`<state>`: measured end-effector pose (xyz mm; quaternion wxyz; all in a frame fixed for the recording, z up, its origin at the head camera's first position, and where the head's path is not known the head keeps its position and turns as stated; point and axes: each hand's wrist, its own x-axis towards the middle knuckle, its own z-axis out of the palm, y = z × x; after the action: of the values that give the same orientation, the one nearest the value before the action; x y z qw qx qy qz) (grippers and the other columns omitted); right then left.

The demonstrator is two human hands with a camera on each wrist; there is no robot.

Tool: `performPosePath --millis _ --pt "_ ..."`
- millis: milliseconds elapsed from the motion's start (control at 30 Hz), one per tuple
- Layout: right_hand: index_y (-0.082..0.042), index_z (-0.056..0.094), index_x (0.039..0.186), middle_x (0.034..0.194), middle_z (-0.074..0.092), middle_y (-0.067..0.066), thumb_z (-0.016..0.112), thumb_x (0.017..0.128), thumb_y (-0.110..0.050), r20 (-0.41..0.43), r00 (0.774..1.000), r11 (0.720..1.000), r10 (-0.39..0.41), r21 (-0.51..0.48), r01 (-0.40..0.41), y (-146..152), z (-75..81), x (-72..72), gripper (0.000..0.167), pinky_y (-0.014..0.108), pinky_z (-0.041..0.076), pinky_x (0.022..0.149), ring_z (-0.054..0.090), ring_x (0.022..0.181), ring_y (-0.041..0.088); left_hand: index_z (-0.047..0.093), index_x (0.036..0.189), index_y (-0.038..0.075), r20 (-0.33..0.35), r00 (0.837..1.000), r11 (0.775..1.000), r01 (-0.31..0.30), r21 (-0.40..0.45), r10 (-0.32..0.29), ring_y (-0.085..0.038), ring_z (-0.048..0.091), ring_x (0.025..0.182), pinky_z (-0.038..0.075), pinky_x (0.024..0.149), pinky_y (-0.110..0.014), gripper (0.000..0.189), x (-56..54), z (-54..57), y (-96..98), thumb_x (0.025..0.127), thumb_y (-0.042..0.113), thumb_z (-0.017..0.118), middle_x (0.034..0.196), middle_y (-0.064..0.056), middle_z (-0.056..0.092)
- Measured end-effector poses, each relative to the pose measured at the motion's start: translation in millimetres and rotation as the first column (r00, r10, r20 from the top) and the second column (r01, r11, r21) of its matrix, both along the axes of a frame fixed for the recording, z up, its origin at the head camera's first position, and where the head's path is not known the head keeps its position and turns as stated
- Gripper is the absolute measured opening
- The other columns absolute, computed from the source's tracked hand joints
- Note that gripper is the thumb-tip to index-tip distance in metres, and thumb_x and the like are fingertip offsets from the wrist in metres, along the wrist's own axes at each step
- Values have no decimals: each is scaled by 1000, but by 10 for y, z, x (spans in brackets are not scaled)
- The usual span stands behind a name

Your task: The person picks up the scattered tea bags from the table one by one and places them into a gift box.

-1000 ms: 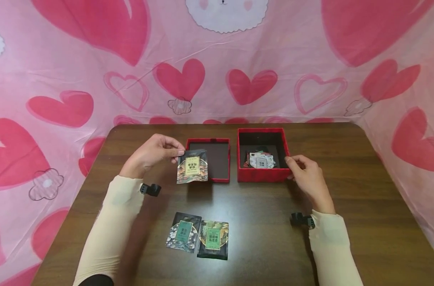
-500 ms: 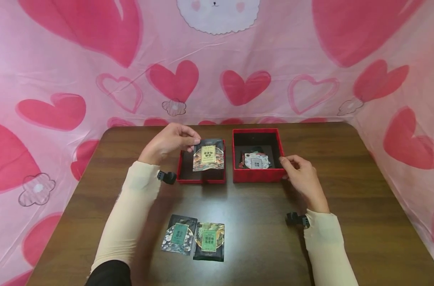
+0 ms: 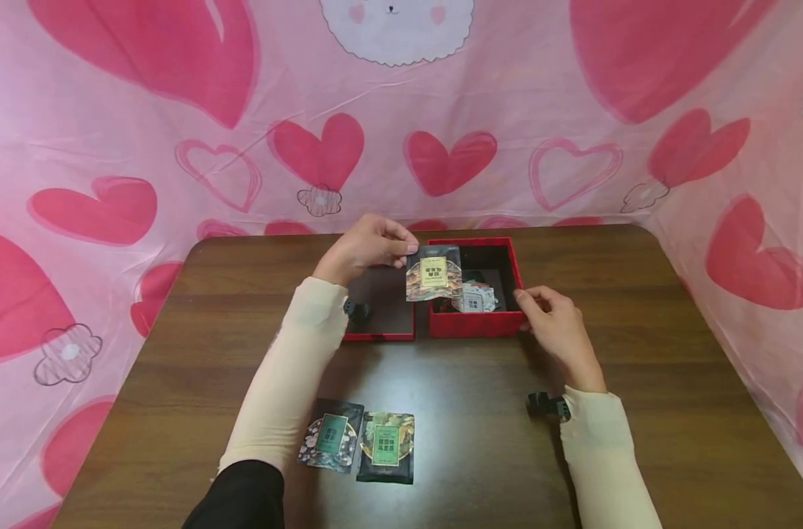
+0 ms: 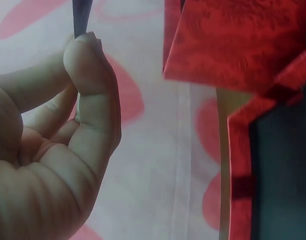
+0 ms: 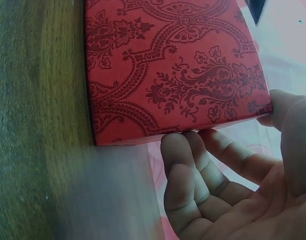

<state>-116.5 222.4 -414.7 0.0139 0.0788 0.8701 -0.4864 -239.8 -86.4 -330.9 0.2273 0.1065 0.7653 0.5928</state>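
Note:
My left hand (image 3: 368,246) pinches a dark tea sachet (image 3: 434,275) with a yellow label by its upper left corner. The sachet hangs face-on over the left wall of an open red box (image 3: 477,324); the left wrist view shows it edge-on (image 4: 81,17) between thumb and finger. Inside the box lie several more sachets, a white one (image 3: 478,298) on top, partly covered by the held one. At the box's right front corner, my right hand (image 3: 560,319) grips the wall, its thumb at the rim and its fingertips (image 5: 177,150) against the patterned red side.
Left of the box lies a shallow red lid (image 3: 394,337), dark inside, partly behind the left hand and wrist. Two sachets, one with flowers (image 3: 331,435) and one greenish (image 3: 386,447), lie side by side on the wooden table (image 3: 480,441). A pink heart-patterned cloth (image 3: 388,103) hangs behind.
My left hand has carried the sachet rightward from the lid's left side, across the lid, to the box. The right hand keeps its place on the box. The head view has shifted slightly.

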Motion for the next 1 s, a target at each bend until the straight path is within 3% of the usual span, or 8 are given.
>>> performPosePath --millis 200,367,600,867,1000 --pt "-2 66 122 97 65 17 56 99 -53 -3 1000 1000 -13 6 13 -4 18 4 57 31 54 67 65 83 37 75 97 -3 6 1000 1000 3 -23 -3 -21 60 64 58 74 -40 10 -96 -36 301 90 4 75 86 -14 67" --pt "-1 66 122 98 66 17 57 101 -49 -1 1000 1000 -9 -9 9 -18 19 -7 53 30 54 67 65 83 36 76 96 -1 -9 1000 999 -3 -37 3 -29 60 70 55 71 -40 7 -107 -68 427 91 4 74 85 -14 67" --pt "-3 66 122 96 66 15 56 100 -53 -4 1000 1000 0 -4 0 -9 1 -12 56 31 53 67 65 83 34 76 95 0 -21 1000 999 1 -52 -3 -25 59 69 53 63 -34 6 -92 -100 468 92 4 73 84 -13 67" --pt "-2 66 122 97 66 16 56 100 -52 1 1000 1000 -4 -1 4 1 2 4 55 31 53 67 65 83 34 78 94 2 -47 999 995 15 -99 -19 -32 61 75 52 67 -41 7 -81 -115 486 91 8 75 81 -13 68" --pt "-2 66 121 96 66 16 57 100 -50 -12 1000 1000 -3 2 3 -2 -2 9 54 31 54 67 66 82 34 79 95 2 -79 996 988 15 -157 -27 -30 65 76 56 77 -47 13 -59 -121 429 88 13 80 85 -15 71"
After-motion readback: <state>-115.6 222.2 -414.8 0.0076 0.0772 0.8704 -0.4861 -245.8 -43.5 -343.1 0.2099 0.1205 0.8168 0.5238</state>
